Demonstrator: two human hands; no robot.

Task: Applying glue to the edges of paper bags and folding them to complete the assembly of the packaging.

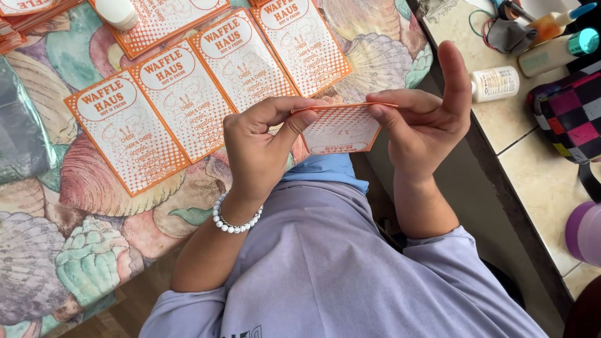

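Note:
My left hand and my right hand hold one orange and white printed paper sheet between them, above my lap. The left thumb and fingers pinch its left edge. On its right edge rest the right hand's fingers, with the index finger sticking up. A white bead bracelet circles my left wrist. Several matching flat sheets lie in a row on the shell-patterned tablecloth to the left of my hands.
A white lidded jar sits on the sheets at the top. A tiled counter runs along the right with a small white bottle, a teal-capped bottle, a checkered bag and a purple cup.

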